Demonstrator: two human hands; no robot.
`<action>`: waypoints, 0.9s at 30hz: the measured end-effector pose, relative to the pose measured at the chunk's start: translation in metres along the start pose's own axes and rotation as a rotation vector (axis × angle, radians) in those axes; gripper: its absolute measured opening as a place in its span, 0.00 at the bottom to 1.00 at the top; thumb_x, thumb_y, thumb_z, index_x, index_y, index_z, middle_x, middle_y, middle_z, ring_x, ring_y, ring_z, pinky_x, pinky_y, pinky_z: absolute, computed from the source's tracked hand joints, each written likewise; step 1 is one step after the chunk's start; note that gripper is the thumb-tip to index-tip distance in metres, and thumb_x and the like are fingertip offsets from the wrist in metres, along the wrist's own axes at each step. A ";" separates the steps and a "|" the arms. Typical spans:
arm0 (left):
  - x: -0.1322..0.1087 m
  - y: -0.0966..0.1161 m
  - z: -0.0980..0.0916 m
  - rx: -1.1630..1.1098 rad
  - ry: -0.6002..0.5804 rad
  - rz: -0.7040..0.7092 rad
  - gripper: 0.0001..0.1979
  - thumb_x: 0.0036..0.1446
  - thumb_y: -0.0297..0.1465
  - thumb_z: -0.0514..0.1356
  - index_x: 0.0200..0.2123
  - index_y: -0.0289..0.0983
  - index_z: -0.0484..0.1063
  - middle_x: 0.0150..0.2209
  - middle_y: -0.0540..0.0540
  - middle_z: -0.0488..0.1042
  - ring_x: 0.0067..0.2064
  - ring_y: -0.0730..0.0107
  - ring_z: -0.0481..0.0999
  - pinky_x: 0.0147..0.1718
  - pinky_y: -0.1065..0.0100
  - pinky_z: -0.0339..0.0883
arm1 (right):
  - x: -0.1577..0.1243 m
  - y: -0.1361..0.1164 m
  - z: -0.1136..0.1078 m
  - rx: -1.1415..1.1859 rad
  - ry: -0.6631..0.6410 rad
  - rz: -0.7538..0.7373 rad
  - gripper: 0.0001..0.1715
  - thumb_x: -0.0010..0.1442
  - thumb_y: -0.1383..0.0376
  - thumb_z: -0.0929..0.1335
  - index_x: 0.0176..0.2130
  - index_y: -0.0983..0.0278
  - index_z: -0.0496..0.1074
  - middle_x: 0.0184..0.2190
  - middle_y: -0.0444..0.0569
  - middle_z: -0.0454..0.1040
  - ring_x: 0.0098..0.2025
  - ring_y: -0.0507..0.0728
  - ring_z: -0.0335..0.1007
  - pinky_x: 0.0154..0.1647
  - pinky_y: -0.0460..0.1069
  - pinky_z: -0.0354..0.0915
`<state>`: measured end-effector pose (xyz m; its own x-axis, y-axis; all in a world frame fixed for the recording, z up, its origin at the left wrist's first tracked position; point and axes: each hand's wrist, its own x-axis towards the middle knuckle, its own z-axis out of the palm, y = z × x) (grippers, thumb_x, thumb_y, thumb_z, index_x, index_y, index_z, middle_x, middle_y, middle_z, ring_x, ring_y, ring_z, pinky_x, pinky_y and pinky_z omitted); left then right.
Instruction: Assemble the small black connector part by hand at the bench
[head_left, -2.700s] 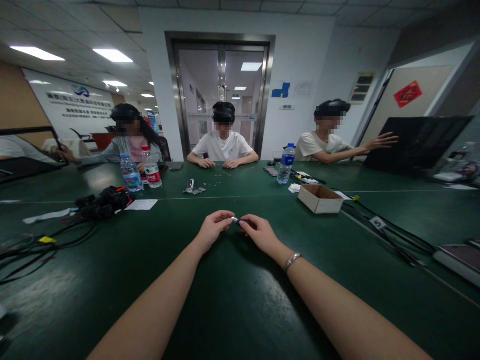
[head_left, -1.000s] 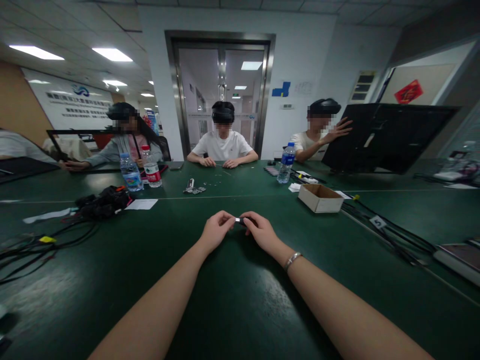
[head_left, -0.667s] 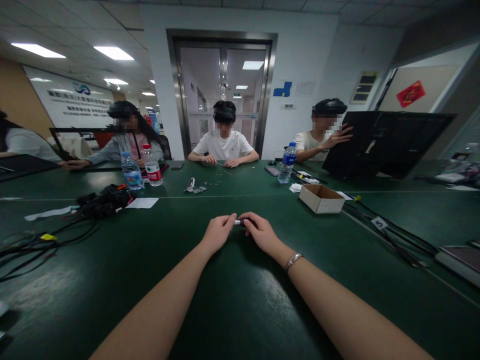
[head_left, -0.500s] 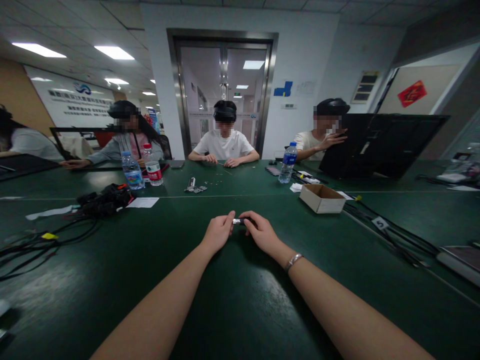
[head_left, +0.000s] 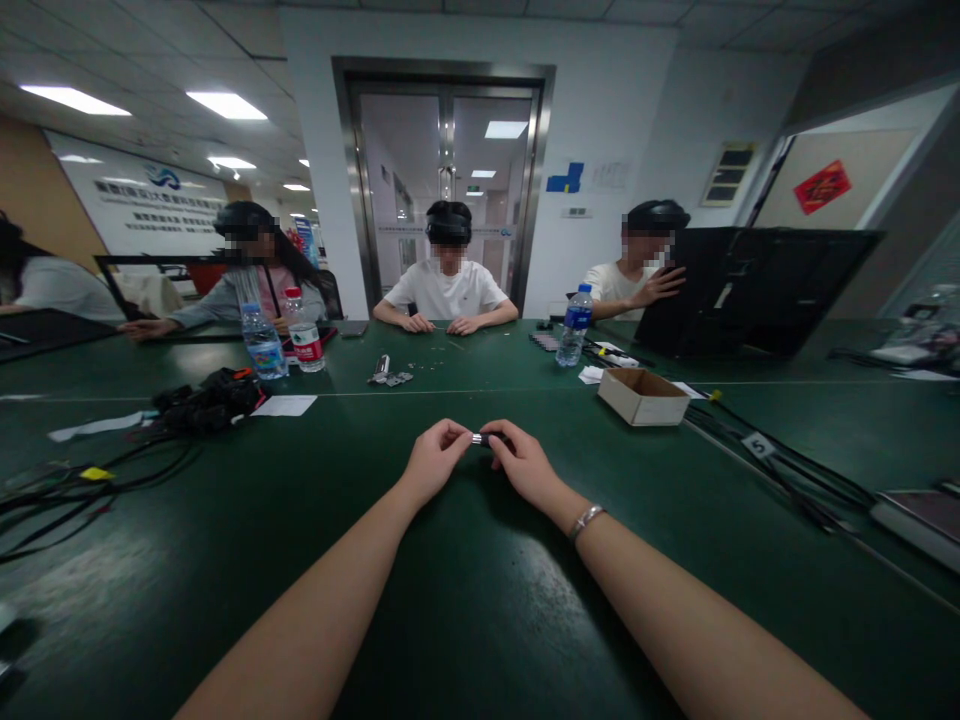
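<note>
A small black-and-silver stick is held level between my two hands, just above the green table. My left hand pinches its silver end between thumb and fingers. At the dark end, my right hand grips it with thumb and forefinger, a metal bracelet round that wrist. Fingers cover much of the stick, so its exact kind cannot be made out.
An open cardboard box stands right of my hands, beside black cables. Left lie a bundle of black gear and two bottles. Small metal parts lie ahead. Several people sit opposite, one behind a large black panel.
My left fingers have shifted their pinch on the silver end, the fingertips now curled in further, and less silver shows. My right hand has barely moved.
</note>
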<state>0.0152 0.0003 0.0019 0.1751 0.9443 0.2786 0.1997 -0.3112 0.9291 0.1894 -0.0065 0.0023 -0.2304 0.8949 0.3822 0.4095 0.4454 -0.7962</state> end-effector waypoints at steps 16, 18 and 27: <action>0.000 -0.002 -0.002 0.160 -0.003 -0.046 0.23 0.54 0.51 0.52 0.26 0.37 0.68 0.22 0.52 0.66 0.26 0.72 0.66 0.27 0.71 0.58 | 0.001 0.001 0.002 0.069 0.002 -0.009 0.14 0.59 0.62 0.63 0.44 0.64 0.69 0.33 0.46 0.71 0.26 0.50 0.66 0.28 0.45 0.63; 0.000 -0.003 -0.002 0.100 -0.006 -0.038 0.19 0.53 0.48 0.56 0.30 0.36 0.69 0.25 0.51 0.69 0.28 0.71 0.68 0.28 0.71 0.61 | 0.000 0.000 0.001 0.055 0.010 -0.003 0.14 0.59 0.62 0.63 0.43 0.64 0.70 0.30 0.45 0.71 0.25 0.50 0.66 0.27 0.45 0.63; 0.001 -0.003 -0.003 -0.136 -0.050 0.010 0.12 0.47 0.33 0.65 0.34 0.36 0.70 0.35 0.46 0.75 0.39 0.66 0.76 0.43 0.63 0.68 | 0.000 0.003 0.000 0.034 -0.028 0.056 0.17 0.63 0.56 0.60 0.42 0.64 0.70 0.26 0.44 0.69 0.22 0.49 0.65 0.24 0.44 0.62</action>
<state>0.0119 0.0027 0.0002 0.2250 0.9337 0.2787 0.0662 -0.3000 0.9516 0.1908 -0.0052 -0.0002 -0.2329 0.9169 0.3240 0.3921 0.3935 -0.8315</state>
